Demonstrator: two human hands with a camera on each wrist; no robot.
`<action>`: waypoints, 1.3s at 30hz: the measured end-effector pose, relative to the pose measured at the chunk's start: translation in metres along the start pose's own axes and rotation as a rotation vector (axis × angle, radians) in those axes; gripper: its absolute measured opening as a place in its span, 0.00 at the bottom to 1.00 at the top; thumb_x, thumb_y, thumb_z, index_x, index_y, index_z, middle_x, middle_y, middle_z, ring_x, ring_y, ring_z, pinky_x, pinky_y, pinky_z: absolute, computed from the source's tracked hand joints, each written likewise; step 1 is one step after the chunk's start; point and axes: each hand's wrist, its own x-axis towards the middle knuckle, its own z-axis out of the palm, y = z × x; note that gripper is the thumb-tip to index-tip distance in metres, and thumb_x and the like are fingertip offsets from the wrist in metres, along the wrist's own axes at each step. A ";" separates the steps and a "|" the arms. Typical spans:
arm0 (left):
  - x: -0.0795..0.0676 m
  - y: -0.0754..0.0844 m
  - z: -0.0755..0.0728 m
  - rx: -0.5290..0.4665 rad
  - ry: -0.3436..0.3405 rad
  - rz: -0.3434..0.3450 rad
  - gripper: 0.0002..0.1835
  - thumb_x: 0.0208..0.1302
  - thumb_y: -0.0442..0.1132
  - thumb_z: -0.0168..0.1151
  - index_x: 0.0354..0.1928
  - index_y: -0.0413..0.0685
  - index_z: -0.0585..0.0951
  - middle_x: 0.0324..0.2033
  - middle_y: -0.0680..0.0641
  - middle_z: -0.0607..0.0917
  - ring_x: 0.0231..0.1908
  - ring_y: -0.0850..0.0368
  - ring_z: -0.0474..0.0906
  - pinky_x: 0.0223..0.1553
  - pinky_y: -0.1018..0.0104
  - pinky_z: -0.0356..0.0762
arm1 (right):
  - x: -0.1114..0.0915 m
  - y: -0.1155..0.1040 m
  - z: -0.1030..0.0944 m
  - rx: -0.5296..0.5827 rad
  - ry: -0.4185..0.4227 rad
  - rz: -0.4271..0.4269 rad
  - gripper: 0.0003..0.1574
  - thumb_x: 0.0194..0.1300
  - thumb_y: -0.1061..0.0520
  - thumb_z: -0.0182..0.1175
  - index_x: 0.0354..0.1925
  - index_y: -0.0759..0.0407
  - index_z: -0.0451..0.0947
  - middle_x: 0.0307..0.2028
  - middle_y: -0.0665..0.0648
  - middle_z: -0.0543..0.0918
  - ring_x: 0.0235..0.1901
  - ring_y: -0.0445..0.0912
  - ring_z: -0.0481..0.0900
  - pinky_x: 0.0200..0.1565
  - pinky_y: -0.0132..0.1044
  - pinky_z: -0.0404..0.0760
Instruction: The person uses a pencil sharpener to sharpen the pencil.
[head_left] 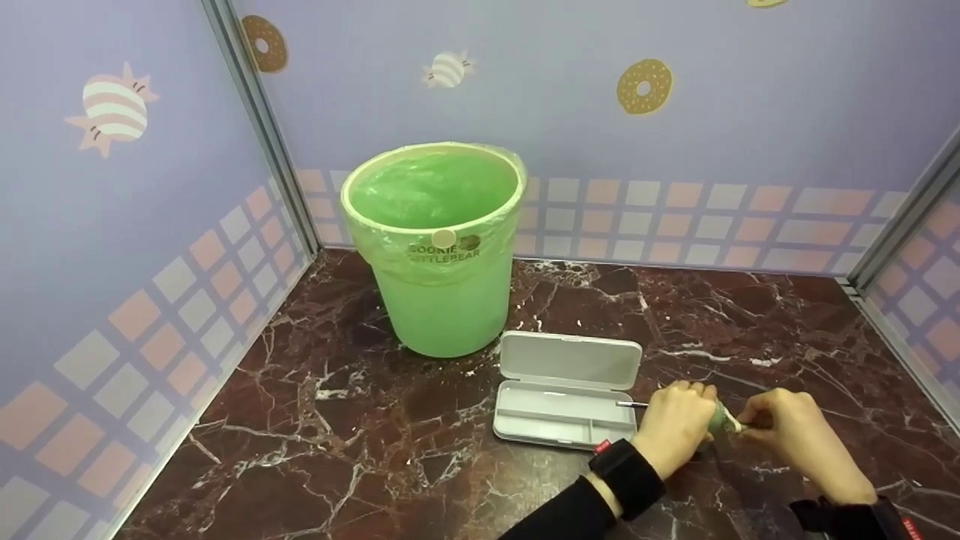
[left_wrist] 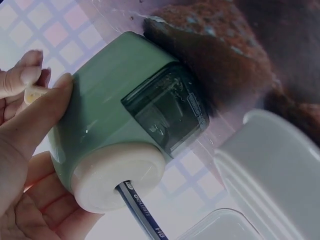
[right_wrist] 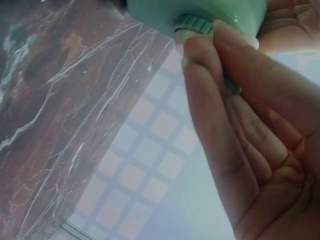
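We see the green sharpener (left_wrist: 102, 95) at four o'clock in the head view, a pencil (left_wrist: 142, 212) in its front. Our left hand (head_left: 679, 424) curls round it; our right hand (head_left: 795, 431) pinches a partly hidden cream piece (left_wrist: 35, 94) behind. The open case (head_left: 544, 401) lies toward nine.

Kinda cute setup: lavender walls (head_left: 82, 240) on 3 sides, the back wall (head_left: 525, 37) showing 2 brown donuts (head_left: 643, 104) and 1 striped candy (head_left: 448, 70) above pink-and-white checks (head_left: 604, 221). Grey metal posts (head_left: 261, 112) stand in 2 corners. Table's (head_left: 247, 405) dark red marble-look, pale veins everywhere.
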 end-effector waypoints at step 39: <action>-0.001 -0.005 0.004 -0.023 -0.038 0.055 0.36 0.46 0.67 0.69 0.58 0.64 0.80 0.45 0.65 0.84 0.44 0.71 0.81 0.43 0.81 0.79 | 0.042 0.012 0.028 -0.088 0.261 0.021 0.09 0.47 0.76 0.68 0.21 0.65 0.81 0.24 0.66 0.84 0.26 0.64 0.82 0.31 0.58 0.79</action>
